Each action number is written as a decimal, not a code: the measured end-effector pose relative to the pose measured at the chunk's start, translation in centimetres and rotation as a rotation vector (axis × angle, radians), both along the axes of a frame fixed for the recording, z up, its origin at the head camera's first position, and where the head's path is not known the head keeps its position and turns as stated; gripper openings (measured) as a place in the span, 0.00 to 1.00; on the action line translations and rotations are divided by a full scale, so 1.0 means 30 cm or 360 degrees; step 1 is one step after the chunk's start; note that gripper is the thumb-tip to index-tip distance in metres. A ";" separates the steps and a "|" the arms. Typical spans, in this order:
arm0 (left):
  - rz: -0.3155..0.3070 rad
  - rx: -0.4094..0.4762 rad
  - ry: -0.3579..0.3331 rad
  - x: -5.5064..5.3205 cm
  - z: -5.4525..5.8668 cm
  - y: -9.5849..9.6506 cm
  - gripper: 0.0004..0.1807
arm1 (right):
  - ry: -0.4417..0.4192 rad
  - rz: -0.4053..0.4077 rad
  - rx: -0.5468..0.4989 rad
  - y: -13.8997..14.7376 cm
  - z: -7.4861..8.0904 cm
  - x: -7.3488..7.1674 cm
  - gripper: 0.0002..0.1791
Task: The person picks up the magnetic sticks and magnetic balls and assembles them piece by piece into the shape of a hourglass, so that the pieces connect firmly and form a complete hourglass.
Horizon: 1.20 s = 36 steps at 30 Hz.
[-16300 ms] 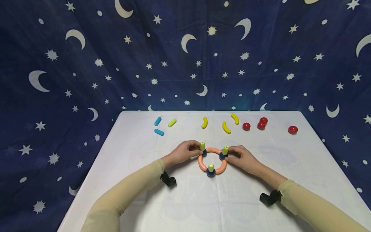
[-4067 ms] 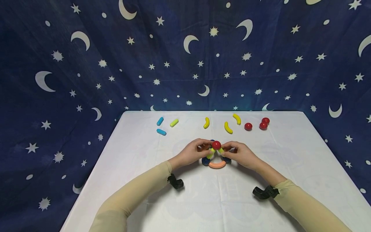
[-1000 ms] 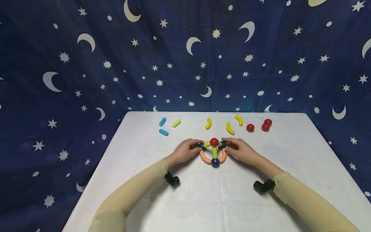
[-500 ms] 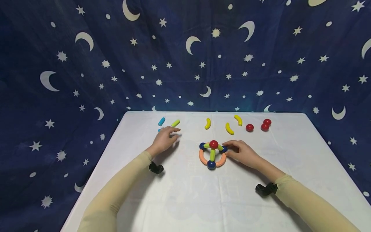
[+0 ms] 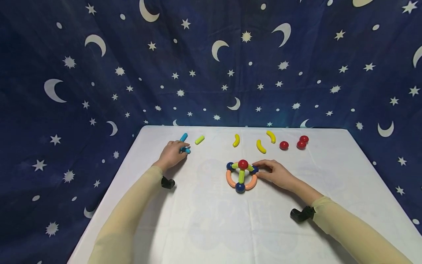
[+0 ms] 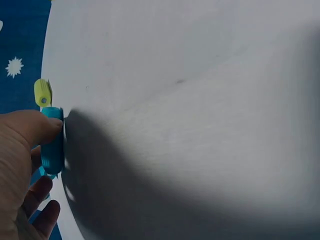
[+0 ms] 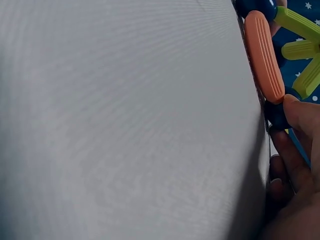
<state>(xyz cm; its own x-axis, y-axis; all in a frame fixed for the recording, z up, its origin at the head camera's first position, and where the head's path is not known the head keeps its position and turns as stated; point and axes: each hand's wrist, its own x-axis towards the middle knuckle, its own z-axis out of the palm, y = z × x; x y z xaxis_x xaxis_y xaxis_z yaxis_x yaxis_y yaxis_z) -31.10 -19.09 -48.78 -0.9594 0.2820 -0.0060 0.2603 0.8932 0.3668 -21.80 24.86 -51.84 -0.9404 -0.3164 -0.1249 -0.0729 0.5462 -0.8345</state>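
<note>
My left hand (image 5: pixel 171 154) is at the far left of the table and pinches a short blue rod (image 6: pixel 52 145) between thumb and fingers. Just beyond it lies a second blue rod (image 5: pixel 184 137), with a lime rod (image 5: pixel 199 139) to its right. In the middle stands a toy frame: curved orange rods (image 5: pixel 229 179) and dark blue balls (image 5: pixel 240 187) form a ring. Lime rods (image 5: pixel 241 176) lean up from the balls to a red ball (image 5: pixel 243 164) on top. My right hand (image 5: pixel 278 176) holds the ring's right dark blue ball (image 7: pixel 277 115) between thumb and fingers.
Several yellow curved rods (image 5: pixel 261 146) lie behind the frame. Farther right are red balls (image 5: pixel 284 145), two of them touching. The white-covered table (image 5: pixel 211 227) ends at a dark blue curtain (image 5: pixel 197 58) with moons and stars.
My left hand has left the frame's left ball, moved left and back, and taken hold of the nearer blue rod. My right hand stays at the right ball. Earlier, the red ball was set on top.
</note>
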 end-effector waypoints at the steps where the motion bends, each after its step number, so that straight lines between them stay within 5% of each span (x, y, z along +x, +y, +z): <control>1: 0.0000 -0.0014 0.0009 -0.002 0.002 -0.001 0.22 | -0.0006 0.0004 -0.0011 0.000 -0.001 0.000 0.23; 22: 0.0110 -0.0120 0.0010 0.010 0.016 0.000 0.21 | -0.0023 -0.0031 0.0014 0.006 -0.003 0.004 0.23; 28: 0.0052 0.0335 -0.0103 0.038 0.030 0.061 0.20 | -0.0025 -0.0037 0.0034 0.006 -0.001 0.004 0.23; 36: -0.0155 0.0986 -0.0296 0.100 0.053 0.228 0.19 | -0.0041 -0.0042 0.0016 0.001 0.008 0.008 0.23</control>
<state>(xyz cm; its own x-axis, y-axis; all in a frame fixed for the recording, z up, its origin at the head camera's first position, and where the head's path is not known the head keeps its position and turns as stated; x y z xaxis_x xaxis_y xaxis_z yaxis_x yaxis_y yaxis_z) -28.09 -12.26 -47.19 -0.9279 0.3721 0.0218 0.2115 0.4776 0.8527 -21.56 24.89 -51.60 -0.9448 -0.2900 -0.1523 -0.0367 0.5558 -0.8305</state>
